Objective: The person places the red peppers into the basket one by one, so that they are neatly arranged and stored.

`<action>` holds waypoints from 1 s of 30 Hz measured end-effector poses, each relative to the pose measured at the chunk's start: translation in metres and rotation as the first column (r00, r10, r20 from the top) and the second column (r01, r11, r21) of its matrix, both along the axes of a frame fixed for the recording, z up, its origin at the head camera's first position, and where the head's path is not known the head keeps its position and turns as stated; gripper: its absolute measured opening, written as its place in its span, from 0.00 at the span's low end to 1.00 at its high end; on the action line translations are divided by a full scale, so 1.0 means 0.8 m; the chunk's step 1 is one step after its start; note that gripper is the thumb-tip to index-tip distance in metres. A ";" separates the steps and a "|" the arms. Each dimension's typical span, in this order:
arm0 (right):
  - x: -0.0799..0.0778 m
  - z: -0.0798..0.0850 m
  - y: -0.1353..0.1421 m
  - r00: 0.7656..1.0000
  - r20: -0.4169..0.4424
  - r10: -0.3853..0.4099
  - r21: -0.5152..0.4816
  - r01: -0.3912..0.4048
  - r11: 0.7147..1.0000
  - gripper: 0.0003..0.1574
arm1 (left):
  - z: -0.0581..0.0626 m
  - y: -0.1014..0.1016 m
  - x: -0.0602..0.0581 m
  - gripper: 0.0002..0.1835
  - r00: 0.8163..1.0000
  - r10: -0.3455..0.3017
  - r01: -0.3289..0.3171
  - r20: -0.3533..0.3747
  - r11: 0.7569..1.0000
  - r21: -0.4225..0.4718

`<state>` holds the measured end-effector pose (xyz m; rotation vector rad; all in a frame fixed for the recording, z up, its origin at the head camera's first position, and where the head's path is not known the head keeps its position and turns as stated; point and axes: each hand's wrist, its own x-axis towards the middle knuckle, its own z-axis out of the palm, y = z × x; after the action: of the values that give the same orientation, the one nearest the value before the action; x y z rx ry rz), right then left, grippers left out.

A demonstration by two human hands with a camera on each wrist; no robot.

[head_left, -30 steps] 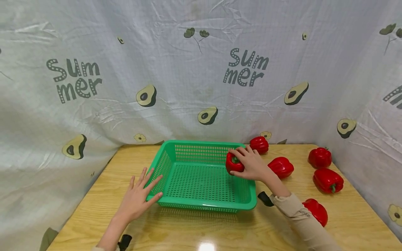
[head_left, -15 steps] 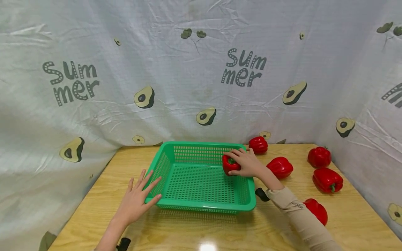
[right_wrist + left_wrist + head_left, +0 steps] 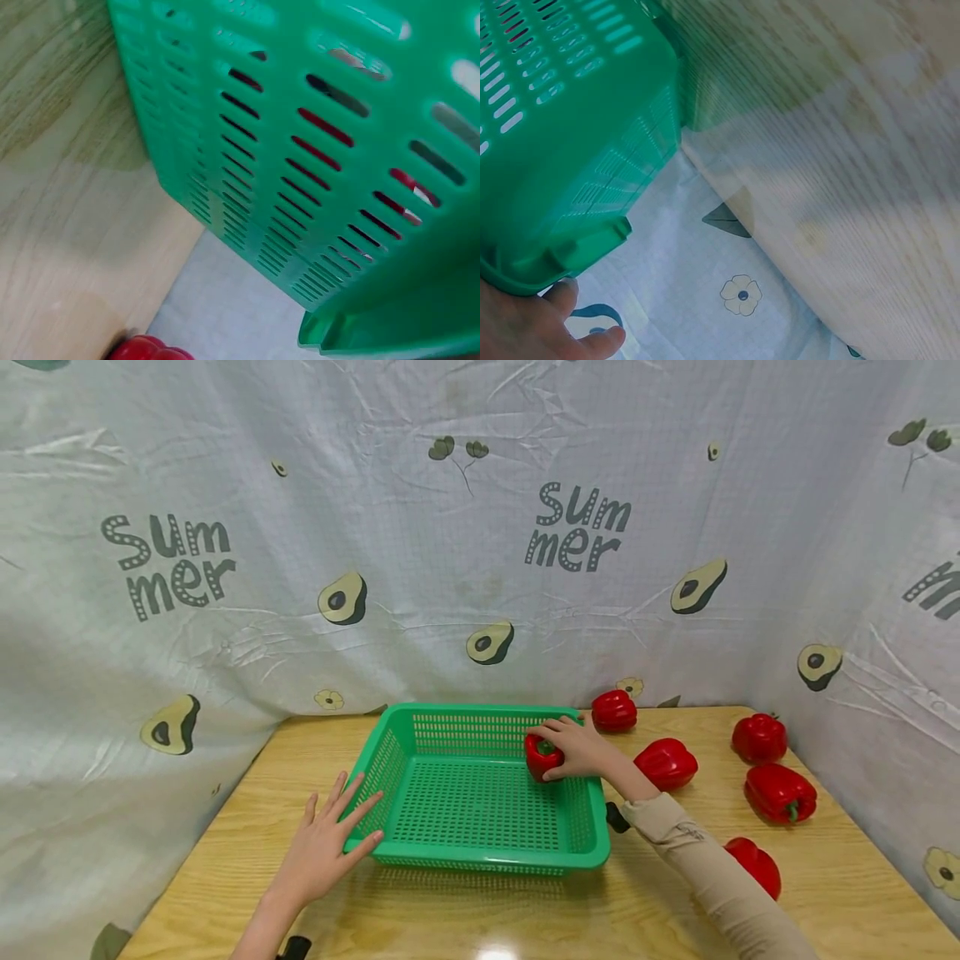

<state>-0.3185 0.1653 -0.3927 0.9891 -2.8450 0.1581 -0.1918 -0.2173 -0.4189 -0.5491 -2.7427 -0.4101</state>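
A green plastic basket (image 3: pixel 487 858) with slotted walls stands on the wooden table. My right hand (image 3: pixel 581 748) reaches over its right rim and grips a red bell pepper (image 3: pixel 542 762), green stem up, inside near the back right corner. In the right wrist view the basket wall (image 3: pixel 247 150) hides that hand, and red shows through the slots. My left hand (image 3: pixel 318 850) rests at the left rim with fingers spread. In the left wrist view, its fingers (image 3: pixel 564 296) touch the underside of the basket's rim.
Right of the basket lie several more red bell peppers: one at the back (image 3: pixel 614 711), one beside the right forearm (image 3: pixel 666 764), two at the far right (image 3: pixel 780 792), and one partly behind the sleeve (image 3: pixel 756 867). A printed cloth (image 3: pixel 420 527) hangs behind the table (image 3: pixel 247 827).
My right hand has moved slightly left and down, carrying the bell pepper deeper into the basket. My left hand stays at the left rim. The head view has shifted a little.
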 end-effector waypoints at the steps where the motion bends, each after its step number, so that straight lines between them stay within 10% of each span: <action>1: -0.001 -0.001 -0.001 1.000 0.003 -0.001 0.004 0.001 1.000 0.44 | 0.000 0.000 0.000 0.29 1.000 0.000 0.000 0.001 1.000 -0.001; 30: -0.022 -0.011 -0.015 0.999 -0.032 0.023 0.128 -0.019 0.992 0.41 | 0.001 0.000 -0.001 0.28 1.000 0.002 -0.002 -0.005 1.000 -0.010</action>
<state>-0.3359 0.1533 -0.4018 1.0348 -2.8450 -0.0392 -0.1926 -0.2173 -0.4179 -0.5487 -2.7418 -0.3937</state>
